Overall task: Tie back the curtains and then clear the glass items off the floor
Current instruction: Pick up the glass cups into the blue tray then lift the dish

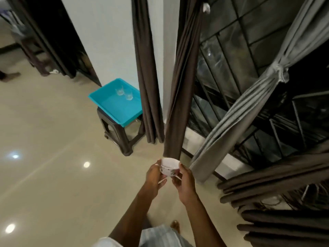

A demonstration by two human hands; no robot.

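My left hand and right hand cup the small white bowl above the near floor. I'd carry it level and set it gently beside the 2 glasses in the far blue tray.

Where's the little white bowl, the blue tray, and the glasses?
white bowl (170,168): head view, on its outer wall.
blue tray (114,107): head view, on its bare bottom.
glasses (119,91): head view, on the left glass.

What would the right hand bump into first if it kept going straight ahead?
Probably the dark brown curtain hanging just past the white bowl that the right hand and left hand hold. How far off it is, the picture can't show.
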